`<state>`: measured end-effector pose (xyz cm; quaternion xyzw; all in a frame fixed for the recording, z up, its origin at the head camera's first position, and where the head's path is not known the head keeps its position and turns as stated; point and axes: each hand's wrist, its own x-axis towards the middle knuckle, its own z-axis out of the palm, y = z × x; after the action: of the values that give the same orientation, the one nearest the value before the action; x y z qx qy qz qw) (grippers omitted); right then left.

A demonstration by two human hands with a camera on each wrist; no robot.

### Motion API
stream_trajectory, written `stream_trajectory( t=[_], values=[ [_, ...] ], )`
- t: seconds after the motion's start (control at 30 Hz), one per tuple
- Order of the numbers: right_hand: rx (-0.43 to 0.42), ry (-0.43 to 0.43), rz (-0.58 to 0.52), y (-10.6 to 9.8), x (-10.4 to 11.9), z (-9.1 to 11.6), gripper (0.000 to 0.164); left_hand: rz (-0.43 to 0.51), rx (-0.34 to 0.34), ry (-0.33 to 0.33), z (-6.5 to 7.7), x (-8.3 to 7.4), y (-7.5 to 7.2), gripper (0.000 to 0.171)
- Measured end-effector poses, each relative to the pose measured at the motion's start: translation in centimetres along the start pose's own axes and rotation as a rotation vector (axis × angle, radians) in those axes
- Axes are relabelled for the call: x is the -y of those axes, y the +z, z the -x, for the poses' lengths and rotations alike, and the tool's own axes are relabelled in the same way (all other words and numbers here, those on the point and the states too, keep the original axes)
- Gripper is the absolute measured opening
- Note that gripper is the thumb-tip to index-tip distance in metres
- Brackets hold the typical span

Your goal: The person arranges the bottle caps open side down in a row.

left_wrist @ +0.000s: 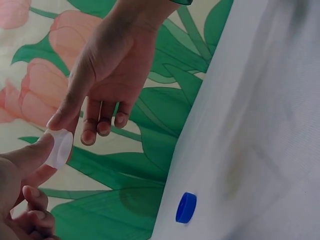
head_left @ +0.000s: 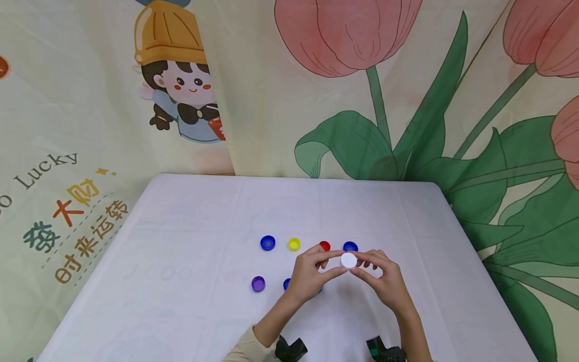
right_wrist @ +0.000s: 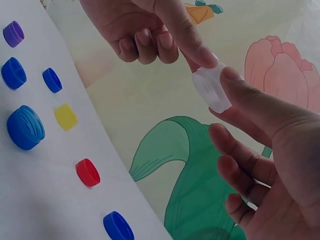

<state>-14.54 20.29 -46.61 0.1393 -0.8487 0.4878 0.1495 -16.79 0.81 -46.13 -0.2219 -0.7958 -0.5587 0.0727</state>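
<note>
A white bottle cap (head_left: 348, 260) is held up above the table between both hands. My left hand (head_left: 309, 274) pinches its left side between thumb and index finger; my right hand (head_left: 384, 282) pinches the right side the same way. In the right wrist view the cap (right_wrist: 212, 90) is seen edge-on, the fingertips of both hands close together on it. The other fingers of each hand are bent and hold nothing. Just behind the hands lie a red cap (head_left: 324, 245) and a blue cap (head_left: 350, 246).
On the white-covered table (head_left: 190, 221) lie a yellow cap (head_left: 294, 244), a blue cap (head_left: 268, 243) and a purple cap (head_left: 258, 284). A larger blue cap (right_wrist: 26, 127) and another blue cap (right_wrist: 13, 73) are partly hidden by my left hand in the head view. Tulip-printed cloth hangs behind.
</note>
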Motion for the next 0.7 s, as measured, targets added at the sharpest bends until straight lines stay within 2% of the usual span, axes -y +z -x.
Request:
stream_trajectory(
  t=[0.3,0.5,0.57,0.7],
  values=[
    [-0.052,0.046,0.043,0.0,-0.7,0.4,0.032,-0.066,-0.001,0.029,-0.2,1.1,1.4,0.032],
    [-0.055,0.053,0.095,0.2,-2.4,1.1,0.031,-0.229,0.050,0.038,-0.3,2.0,2.5,0.035],
    [-0.037,0.085,0.103,0.3,-3.1,1.4,0.031,-0.288,0.078,0.034,-0.2,2.4,2.8,0.034],
    [0.033,0.202,0.101,0.4,-4.3,1.8,0.031,-0.369,0.129,0.016,-0.1,2.8,3.5,0.032]
  ],
)
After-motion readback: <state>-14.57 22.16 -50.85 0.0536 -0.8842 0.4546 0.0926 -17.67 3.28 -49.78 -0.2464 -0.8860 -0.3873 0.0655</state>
